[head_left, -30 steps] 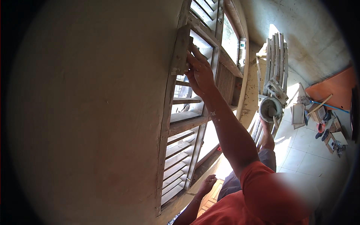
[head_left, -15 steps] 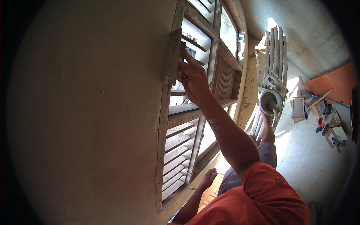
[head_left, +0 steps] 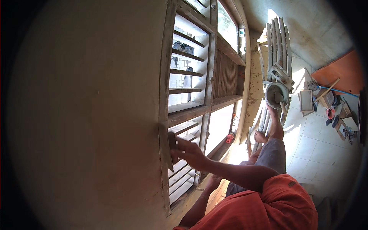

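Note:
My right hand (head_left: 188, 154) is closed round the handle of a plastering float (head_left: 164, 147), whose narrow, flat board lies against the plastered wall (head_left: 96, 126) beside the wooden window frame (head_left: 163, 96). Louvre slats (head_left: 179, 175) show behind my fingers. Lower down, my left hand (head_left: 213, 183) hangs close to the bottom of the window. My right forearm partly covers it, and its fingers do not show clearly.
A slatted wooden bench (head_left: 280, 46) stands under my feet, bearing a bucket (head_left: 276, 96) of grey mortar with a tool in it. An orange board (head_left: 339, 78), a tray (head_left: 305, 101) and loose wood lie on the tiled floor (head_left: 310, 142) to the right.
My right hand has moved down the window's edge with the float, from the upper louvres to the lower ones. My left hand stays low, now partly behind my right forearm.

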Tool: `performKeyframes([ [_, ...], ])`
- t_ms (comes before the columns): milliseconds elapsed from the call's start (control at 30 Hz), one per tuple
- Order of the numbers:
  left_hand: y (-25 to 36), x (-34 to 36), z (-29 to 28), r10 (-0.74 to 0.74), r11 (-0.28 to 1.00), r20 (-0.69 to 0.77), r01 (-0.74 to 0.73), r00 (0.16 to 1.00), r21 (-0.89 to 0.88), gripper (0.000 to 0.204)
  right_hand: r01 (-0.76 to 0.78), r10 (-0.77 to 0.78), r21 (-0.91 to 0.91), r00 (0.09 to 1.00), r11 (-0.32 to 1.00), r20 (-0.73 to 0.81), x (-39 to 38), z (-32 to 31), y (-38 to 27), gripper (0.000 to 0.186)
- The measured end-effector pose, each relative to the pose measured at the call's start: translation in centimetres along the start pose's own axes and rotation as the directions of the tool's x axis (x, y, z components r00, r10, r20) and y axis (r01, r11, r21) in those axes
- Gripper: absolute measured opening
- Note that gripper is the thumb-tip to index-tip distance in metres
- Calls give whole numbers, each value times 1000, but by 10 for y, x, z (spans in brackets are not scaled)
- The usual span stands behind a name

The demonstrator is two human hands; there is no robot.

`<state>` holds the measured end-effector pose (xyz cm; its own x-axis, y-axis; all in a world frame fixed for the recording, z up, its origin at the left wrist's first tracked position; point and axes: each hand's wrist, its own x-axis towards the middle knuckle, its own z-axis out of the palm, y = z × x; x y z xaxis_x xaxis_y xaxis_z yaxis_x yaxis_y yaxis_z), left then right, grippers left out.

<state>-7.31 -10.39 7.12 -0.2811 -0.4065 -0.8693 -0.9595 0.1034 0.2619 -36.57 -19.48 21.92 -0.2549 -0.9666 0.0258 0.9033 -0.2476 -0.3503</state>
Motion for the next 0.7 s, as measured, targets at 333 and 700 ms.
performKeyframes([
  [333,50,1,-17,88,964,-46,-97,995,-246,42,118,-176,-284,966,951,-189,9,-21,-55,58],
  [700,37,-5,-2,91,964,-46,-99,995,-245,43,335,-735,-906,677,259,40,60,2,-38,33],
])
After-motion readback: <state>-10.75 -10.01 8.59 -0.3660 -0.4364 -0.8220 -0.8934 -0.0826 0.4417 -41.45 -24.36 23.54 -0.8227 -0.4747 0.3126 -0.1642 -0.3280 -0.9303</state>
